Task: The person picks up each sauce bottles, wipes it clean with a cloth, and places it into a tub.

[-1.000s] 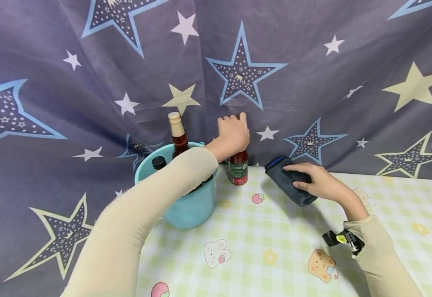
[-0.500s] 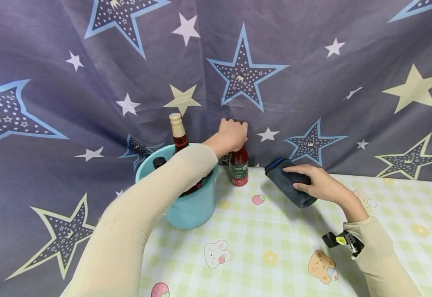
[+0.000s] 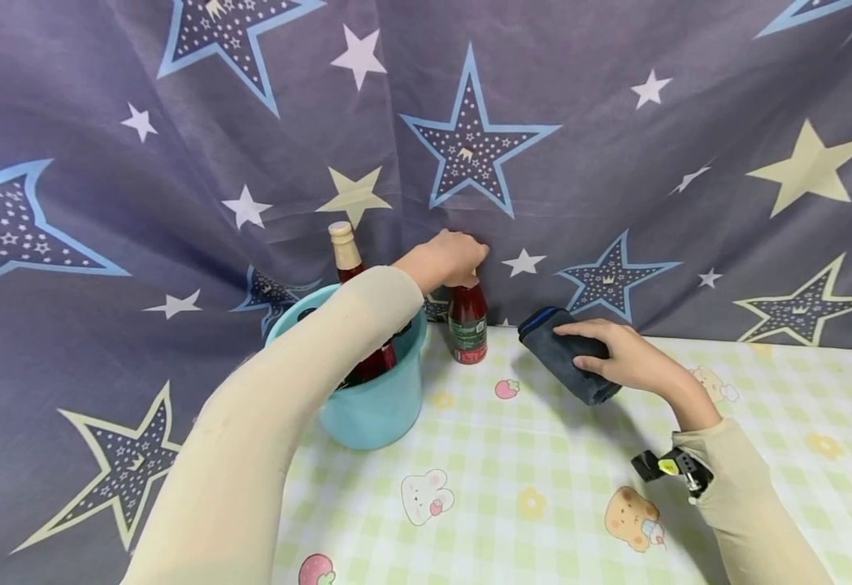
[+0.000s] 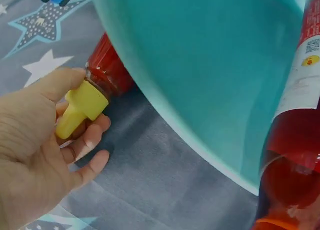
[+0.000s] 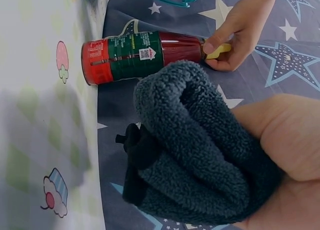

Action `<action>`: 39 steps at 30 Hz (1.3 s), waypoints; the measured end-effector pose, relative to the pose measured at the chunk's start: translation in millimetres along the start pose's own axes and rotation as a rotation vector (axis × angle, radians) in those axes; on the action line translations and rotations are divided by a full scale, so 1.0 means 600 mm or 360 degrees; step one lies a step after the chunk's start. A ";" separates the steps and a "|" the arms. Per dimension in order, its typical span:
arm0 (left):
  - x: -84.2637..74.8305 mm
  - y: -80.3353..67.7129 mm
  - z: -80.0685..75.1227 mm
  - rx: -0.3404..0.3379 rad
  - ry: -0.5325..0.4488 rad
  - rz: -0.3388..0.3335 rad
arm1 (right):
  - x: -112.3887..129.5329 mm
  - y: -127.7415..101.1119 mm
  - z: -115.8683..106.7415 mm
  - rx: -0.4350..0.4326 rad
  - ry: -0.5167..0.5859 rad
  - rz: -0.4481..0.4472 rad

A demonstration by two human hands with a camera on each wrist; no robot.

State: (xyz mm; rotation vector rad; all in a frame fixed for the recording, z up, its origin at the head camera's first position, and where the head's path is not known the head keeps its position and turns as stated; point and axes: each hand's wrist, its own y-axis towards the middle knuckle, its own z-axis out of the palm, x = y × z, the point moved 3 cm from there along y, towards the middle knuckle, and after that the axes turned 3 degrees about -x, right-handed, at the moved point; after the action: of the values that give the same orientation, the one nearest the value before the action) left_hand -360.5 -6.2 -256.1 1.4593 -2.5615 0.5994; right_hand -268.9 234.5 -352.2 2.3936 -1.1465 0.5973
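Note:
A red sauce bottle (image 3: 467, 327) with a green label and yellow cap (image 4: 81, 108) stands upright on the table by the star curtain. My left hand (image 3: 446, 258) grips its cap from above, fingers curled round it (image 5: 227, 43). To its right my right hand (image 3: 619, 359) holds a folded dark grey towel (image 3: 562, 354), fingers wrapped over its top; the towel (image 5: 197, 150) fills the right wrist view. My left forearm crosses over a teal bucket (image 3: 371, 402).
The teal bucket (image 4: 210, 75) holds a tall red bottle with a cream cap (image 3: 341, 244) and a dark-capped bottle, mostly hidden by my arm. A checked tablecloth (image 3: 528, 487) with cartoon prints covers the table. The star-print curtain (image 3: 616, 146) hangs close behind.
My left hand has dropped lower onto the sauce bottle's cap and closed round it. The right hand and towel have barely moved.

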 end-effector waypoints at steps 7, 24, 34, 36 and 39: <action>-0.021 0.008 -0.003 0.0000 0.0259 0.0037 | -0.002 0.000 -0.004 -0.0033 -0.0011 -0.0038; -0.082 0.015 -0.077 0.0007 0.0380 -0.0247 | 0.004 -0.004 -0.020 -0.0036 -0.0018 0.0028; -0.078 0.009 -0.082 -0.0528 0.0081 -0.0539 | 0.006 -0.001 -0.021 -0.0019 -0.0007 0.0000; -0.077 0.001 -0.079 -0.0619 0.0035 -0.0554 | 0.006 -0.001 -0.020 -0.0024 -0.0013 -0.0006; -0.079 -0.016 -0.072 -0.0759 -0.0021 -0.0554 | 0.007 -0.002 -0.017 -0.0030 -0.0019 -0.0019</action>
State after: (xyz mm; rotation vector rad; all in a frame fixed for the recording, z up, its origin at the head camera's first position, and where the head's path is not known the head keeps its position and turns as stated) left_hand -330.9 44.4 -228.3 1.6564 -2.1646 -0.0671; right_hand -267.7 238.0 -341.7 2.3896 -1.1366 0.5669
